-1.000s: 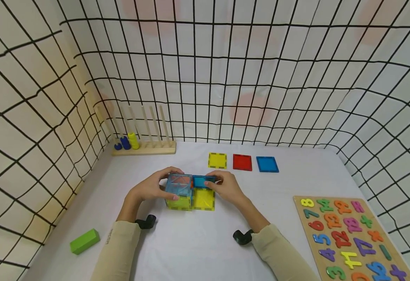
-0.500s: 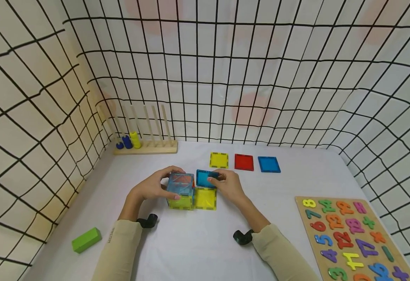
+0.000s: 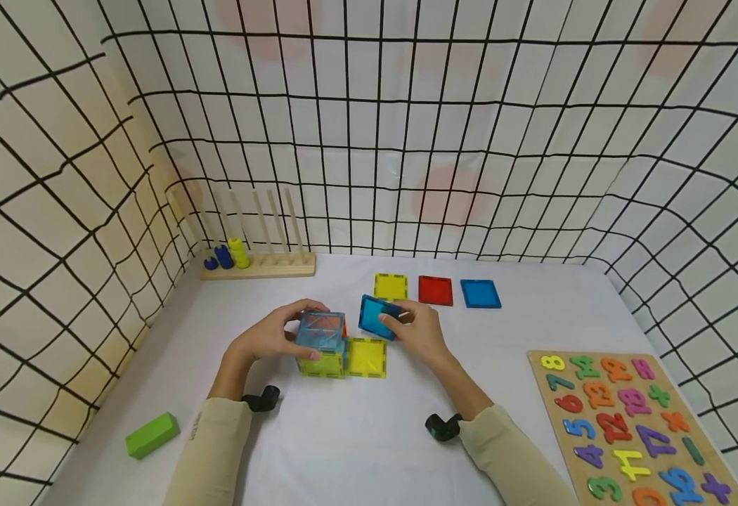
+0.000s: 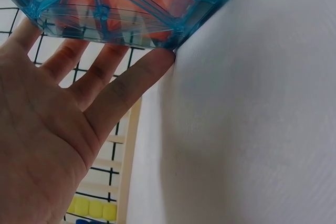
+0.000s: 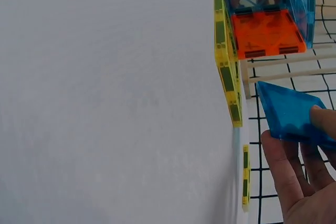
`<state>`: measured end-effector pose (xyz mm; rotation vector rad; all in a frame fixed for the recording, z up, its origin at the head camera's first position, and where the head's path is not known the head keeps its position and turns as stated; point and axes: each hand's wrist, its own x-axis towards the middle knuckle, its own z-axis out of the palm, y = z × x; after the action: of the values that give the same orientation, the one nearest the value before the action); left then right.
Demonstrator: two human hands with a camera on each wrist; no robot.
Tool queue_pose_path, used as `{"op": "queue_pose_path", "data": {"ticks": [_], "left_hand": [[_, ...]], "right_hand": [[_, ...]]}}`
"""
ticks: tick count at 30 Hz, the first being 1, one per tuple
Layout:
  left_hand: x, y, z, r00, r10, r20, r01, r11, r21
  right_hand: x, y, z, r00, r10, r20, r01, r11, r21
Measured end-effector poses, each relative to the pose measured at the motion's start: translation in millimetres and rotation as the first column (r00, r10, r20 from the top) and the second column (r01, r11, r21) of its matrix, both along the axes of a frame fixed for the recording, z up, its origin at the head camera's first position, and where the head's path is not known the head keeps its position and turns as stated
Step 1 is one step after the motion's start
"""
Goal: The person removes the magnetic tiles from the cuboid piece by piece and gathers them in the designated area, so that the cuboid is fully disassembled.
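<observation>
My left hand [image 3: 261,341] holds a see-through cube of magnetic tiles [image 3: 322,330], thumb at its front and fingers reaching to its back. In the left wrist view, fingertips touch the cube's blue-framed side [image 4: 136,9]. A yellow tile [image 3: 367,358] lies flat against the cube's right side. Above and behind it, my right hand [image 3: 421,330] pinches a blue magnetic tile [image 3: 372,314], tilted and apart from the cube. From the right wrist, the thumb presses one face of that blue tile [image 5: 289,111], with an orange tile [image 5: 268,32] visible in the cube.
Yellow [image 3: 391,287], red [image 3: 435,290] and blue [image 3: 481,294] tiles lie in a row behind. A wooden peg rack [image 3: 274,266] stands back left, a green block [image 3: 152,436] front left, and a number puzzle board [image 3: 622,422] lies at right.
My right hand has drawn the blue tile off the cube's side, moving it back and to the right and tilting it. The left hand stays on the cube.
</observation>
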<state>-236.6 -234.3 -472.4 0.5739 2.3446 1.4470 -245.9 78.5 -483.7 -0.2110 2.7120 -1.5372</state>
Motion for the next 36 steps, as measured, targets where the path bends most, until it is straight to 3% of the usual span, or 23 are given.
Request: {"op": "queue_pose_path", "data": {"ticks": [7, 15, 26, 32, 36], "left_hand": [[3.2, -9, 1.2, 0.999, 0.029, -0.013, -0.029, 0.999, -0.023], [3.5, -21, 3.5, 0.999, 0.047, -0.027, -0.047, 0.999, -0.003], [1.7, -32, 2.6, 0.995, 0.097, -0.019, -0.097, 0.995, 0.001], [5.3, -39, 5.2, 0.99, 0.142, -0.012, -0.142, 0.99, -0.009], [6.2, -40, 4.8, 0.989, 0.147, -0.011, -0.147, 0.989, -0.016]], "right_hand": [[4.3, 11, 2.8, 0.999, -0.034, 0.01, 0.034, 0.999, -0.032], [-1.8, 33, -2.4, 0.996, -0.081, 0.049, 0.083, 0.995, -0.046], [-11.8, 41, -11.7, 0.99, -0.037, 0.139, 0.042, 0.999, -0.031], [-15.2, 41, -17.6, 0.985, 0.049, 0.164, -0.068, 0.992, 0.107], [-14.5, 38, -17.8, 0.989, 0.068, 0.133, -0.091, 0.981, 0.173]]}}
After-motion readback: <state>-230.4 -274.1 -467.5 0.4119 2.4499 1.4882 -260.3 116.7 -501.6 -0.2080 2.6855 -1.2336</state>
